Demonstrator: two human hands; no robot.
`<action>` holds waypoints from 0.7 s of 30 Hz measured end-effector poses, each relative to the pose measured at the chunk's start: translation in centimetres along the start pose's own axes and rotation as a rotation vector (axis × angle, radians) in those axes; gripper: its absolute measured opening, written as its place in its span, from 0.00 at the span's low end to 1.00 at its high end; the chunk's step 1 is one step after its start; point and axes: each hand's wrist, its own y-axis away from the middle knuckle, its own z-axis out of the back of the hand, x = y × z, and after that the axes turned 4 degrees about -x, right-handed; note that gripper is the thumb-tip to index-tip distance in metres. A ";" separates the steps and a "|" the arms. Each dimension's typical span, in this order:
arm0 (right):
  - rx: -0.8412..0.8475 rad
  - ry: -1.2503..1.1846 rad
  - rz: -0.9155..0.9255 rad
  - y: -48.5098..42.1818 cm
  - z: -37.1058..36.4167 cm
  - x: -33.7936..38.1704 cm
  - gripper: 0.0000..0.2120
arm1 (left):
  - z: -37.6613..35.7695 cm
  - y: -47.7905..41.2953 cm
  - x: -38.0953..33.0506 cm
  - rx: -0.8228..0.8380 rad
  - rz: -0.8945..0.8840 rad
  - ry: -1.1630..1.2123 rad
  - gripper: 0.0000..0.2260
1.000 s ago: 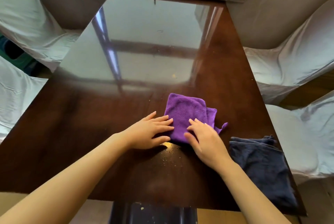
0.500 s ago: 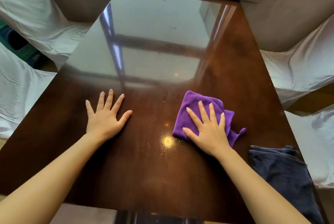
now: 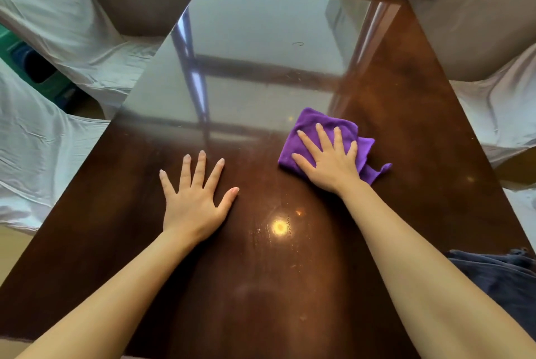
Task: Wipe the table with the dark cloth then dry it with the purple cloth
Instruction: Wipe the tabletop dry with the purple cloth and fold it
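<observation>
From the head camera I look down on a dark brown bench [image 3: 290, 286], its top glossy and hard, throwing back a pale window reflection across the far half and one bright round glint of light near the middle. Fine streaks and specks show in the sheen.

My right hand [image 3: 329, 157] lies flat on the purple cloth [image 3: 319, 124], fingers spread and palm pressed down; there is no closed grip, the hand is open on top of it. The cloth is a fuzzy, plush square, folded, with a second layer peeking out along its right edge and a small tab or corner sticking out at the lower right. It sits right of the bench's middle, touching the surface.

My left hand [image 3: 194, 199] rests flat on the bare wood, fingers splayed wide, holding nothing, well apart from the purple cloth.

The dark cloth [image 3: 499, 277] lies crumpled at the near right edge of the bench, navy-grey, soft and wrinkled, partly behind my right forearm.

Chairs [image 3: 58, 25] draped in white, creased fabric stand on both sides. I can read no writing or labels anywhere.
</observation>
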 end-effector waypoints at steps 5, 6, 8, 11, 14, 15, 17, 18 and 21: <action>0.019 0.005 0.162 1.4 -0.7 4.7 0.29 | 0.1 -0.1 -0.1 -0.001 -0.004 0.001 0.33; 0.017 0.002 0.178 1.7 -0.9 5.6 0.29 | 0.1 -0.1 -0.1 0.001 -0.006 0.000 0.34; 0.006 0.004 0.184 1.9 -1.2 6.5 0.29 | 0.1 -0.1 0.0 0.010 -0.007 -0.005 0.34; -0.013 -0.015 0.158 1.8 -0.9 6.4 0.29 | 0.2 -0.3 0.0 0.024 -0.007 -0.002 0.34; -0.047 -0.053 0.105 1.9 -0.8 5.1 0.29 | 0.3 -0.1 0.4 0.031 -0.018 0.011 0.34; -0.062 -0.059 0.075 2.1 -0.7 4.4 0.29 | 0.4 0.0 0.6 0.027 -0.026 0.016 0.34; -0.078 -0.052 0.009 2.7 -0.6 2.8 0.29 | 0.5 0.4 1.1 0.020 -0.041 0.017 0.33; -0.078 -0.041 -0.022 3.2 -0.5 1.9 0.29 | 0.6 0.6 1.2 0.019 -0.042 0.015 0.33; -0.086 -0.030 -0.101 4.7 -0.3 0.0 0.30 | 0.9 1.1 1.4 0.020 -0.027 0.020 0.35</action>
